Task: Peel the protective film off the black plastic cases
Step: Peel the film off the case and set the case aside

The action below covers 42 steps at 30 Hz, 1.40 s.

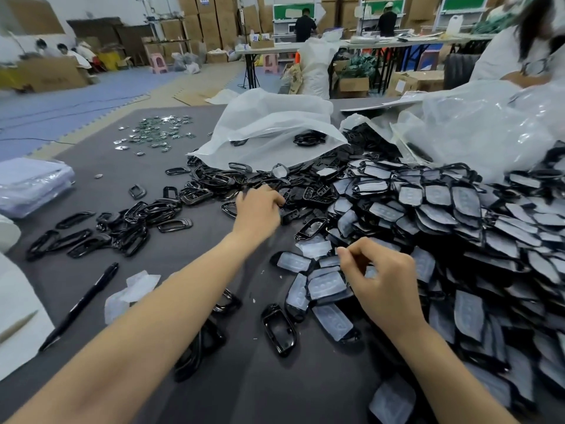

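A big heap of black plastic cases with milky film [477, 228] covers the right half of the grey table. Bare glossy black cases [128, 228] lie scattered to the left. My left hand [258, 209] reaches far forward, its fingertips curled into the black cases at the middle of the pile; what they grip is hidden. My right hand [382, 280] hovers over several filmed cases [327, 286] near me, thumb and forefinger pinched together at a film edge. A bare case [278, 328] lies just in front. Peeled film pieces [131, 293] lie to the left.
A black pen [81, 304] lies at the left. White plastic bags [269, 127] sit behind the pile, with a clear bag [477, 127] at right. Small shiny parts [159, 134] are spread at the far left. A person [526, 41] sits at the far right.
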### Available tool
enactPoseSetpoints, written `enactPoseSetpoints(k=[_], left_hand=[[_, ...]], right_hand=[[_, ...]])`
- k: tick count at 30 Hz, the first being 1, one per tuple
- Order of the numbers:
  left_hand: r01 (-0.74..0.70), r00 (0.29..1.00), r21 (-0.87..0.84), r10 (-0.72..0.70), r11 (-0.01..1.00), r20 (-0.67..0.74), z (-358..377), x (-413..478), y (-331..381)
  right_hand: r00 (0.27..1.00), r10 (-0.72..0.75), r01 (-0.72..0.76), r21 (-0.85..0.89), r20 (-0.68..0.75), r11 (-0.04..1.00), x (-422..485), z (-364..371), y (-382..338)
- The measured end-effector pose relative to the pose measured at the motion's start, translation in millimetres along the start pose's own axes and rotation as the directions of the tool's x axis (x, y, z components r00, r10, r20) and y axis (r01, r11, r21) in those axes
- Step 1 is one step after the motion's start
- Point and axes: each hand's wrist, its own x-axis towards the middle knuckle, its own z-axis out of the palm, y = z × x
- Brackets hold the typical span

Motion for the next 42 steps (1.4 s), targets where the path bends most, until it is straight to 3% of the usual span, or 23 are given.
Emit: enactPoseSetpoints(k=[3,6,8,10,12,13,15,18,22,25,28,30,37,42], left_hand=[[-0.023,0.989,0.224,-0.010,0.974,0.147,16,-6,11],[-0.020,0.995,0.343,-0.016,0.939,0.103,18,-16,15],[0.030,1.000,0.214,-0.029,0.976,-0.006,11,-22,20],[-0.011,0.988,-0.131,-0.009,0.991,-0.157,3,-36,30],[-0.102,0.975,-0.482,-0.009,0.870,-0.222,-1,-64,47],[-0.139,0.976,-0.574,0.013,0.807,-0.218,-1,-80,57],[-0.172,0.981,-0.669,0.060,0.723,-0.187,4,-107,70],[-0.105,0.993,-0.787,0.019,0.608,-0.118,7,-119,77],[-0.091,0.994,-0.818,-0.003,0.568,-0.112,6,-120,76],[-0.108,0.984,-0.865,-0.071,0.490,-0.163,7,-119,75],[-0.120,0.972,-0.902,-0.138,0.415,-0.192,8,-116,72],[-0.111,0.972,-0.903,-0.143,0.416,-0.185,7,-116,72],[-0.058,0.976,-0.887,-0.160,0.459,-0.147,5,-117,71],[-0.010,0.983,-0.921,-0.163,0.389,-0.080,3,-118,71]], right_hand=[[1.000,0.023,-0.023,0.009,0.006,1.000,0,0,1],[0.999,0.034,-0.035,0.017,0.023,0.999,0,1,1],[0.998,0.055,-0.055,0.023,0.012,0.998,-1,1,1],[0.995,0.096,-0.095,0.062,-0.010,0.993,0,1,2],[0.990,0.139,-0.135,0.144,-0.019,0.980,1,0,2],[0.989,0.149,-0.145,0.163,-0.014,0.976,2,0,0],[0.995,0.097,-0.102,0.164,0.034,0.981,3,1,0],[0.997,0.036,-0.048,0.201,0.064,0.978,4,-1,-2],[0.984,0.135,-0.165,0.295,0.120,0.941,6,-3,-2],[0.940,0.323,-0.337,0.459,0.110,0.822,9,-1,-1],[0.865,0.480,-0.435,0.697,0.148,0.570,12,-5,4],[0.838,0.508,-0.461,0.754,0.198,0.467,12,-6,4],[0.808,0.535,-0.469,0.819,0.246,0.331,12,-4,2],[0.795,0.538,-0.471,0.844,0.281,0.256,12,-4,0]])
